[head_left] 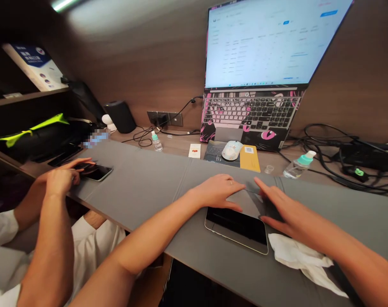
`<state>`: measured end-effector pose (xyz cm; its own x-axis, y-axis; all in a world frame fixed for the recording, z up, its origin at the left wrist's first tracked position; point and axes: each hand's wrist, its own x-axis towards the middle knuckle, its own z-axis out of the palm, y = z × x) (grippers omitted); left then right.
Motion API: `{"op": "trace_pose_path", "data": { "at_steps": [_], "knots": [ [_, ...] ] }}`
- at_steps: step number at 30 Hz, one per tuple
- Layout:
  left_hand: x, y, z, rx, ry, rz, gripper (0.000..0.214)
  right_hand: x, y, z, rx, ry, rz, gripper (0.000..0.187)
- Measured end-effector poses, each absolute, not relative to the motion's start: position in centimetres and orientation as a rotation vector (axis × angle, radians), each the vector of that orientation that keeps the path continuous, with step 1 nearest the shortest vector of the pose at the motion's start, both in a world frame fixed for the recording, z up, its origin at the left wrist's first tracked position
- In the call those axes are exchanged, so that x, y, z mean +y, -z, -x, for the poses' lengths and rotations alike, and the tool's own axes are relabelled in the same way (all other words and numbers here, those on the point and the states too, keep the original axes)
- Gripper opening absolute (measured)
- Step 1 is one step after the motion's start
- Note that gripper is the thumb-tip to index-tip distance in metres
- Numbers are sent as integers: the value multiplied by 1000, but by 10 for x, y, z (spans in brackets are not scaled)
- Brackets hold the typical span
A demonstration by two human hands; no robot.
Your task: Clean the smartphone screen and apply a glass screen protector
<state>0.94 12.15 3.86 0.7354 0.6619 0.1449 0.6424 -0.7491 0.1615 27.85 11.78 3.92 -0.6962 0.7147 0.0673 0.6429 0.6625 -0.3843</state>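
Note:
A tablet or large phone (235,230) with a dark, glossy face and pale rim lies on the grey desk mat. My left hand (218,192), with a ring on one finger, is over its far left part, thumb and forefinger spread apart. From the right reaches my right hand (279,207), its forefinger stretched out and thumb near the device's right edge. Between both hands shows a pale grey, smooth area (247,202); whether it is clear film or a reflection I cannot tell. Crumpled white tissue (298,253) lies under my right forearm.
Behind stand an open laptop (251,115), a mouse (231,150) on a dark and yellow card, and small bottles (299,164) (156,143). Cables (328,145) lie at the right. Another person's hands (64,175) are by a phone (96,172) at the left.

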Motion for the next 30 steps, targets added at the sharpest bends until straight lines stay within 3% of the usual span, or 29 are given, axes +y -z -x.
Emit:
{"op": "trace_pose_path", "data": {
  "at_steps": [3, 8, 12, 18, 24, 27, 30],
  "knots": [
    [120, -38, -8, 1062, -315, -2842, 67, 117, -38, -279, -2566, -575, 1074, 83],
    [113, -37, -8, 1049, -390, -2879, 64, 113, -42, -273, -2390, -618, 1070, 47],
    [107, -36, -11, 1057, -441, -2890, 67, 112, -46, -267, -2261, -662, 1085, 36],
    [98, -35, -20, 1103, -586, -2881, 89, 107, -50, -260, -1789, -953, 1171, 39],
    [92, -34, -26, 1180, -752, -2827, 76, 102, -51, -252, -1600, -1035, 1077, 46],
    [91, -37, -23, 1153, -915, -2733, 73, 96, -57, -260, -1732, -987, 1075, 61],
    [91, -40, -16, 991, -1056, -2638, 71, 77, -66, -278, -2152, -888, 1197, 62]
  ]
}}
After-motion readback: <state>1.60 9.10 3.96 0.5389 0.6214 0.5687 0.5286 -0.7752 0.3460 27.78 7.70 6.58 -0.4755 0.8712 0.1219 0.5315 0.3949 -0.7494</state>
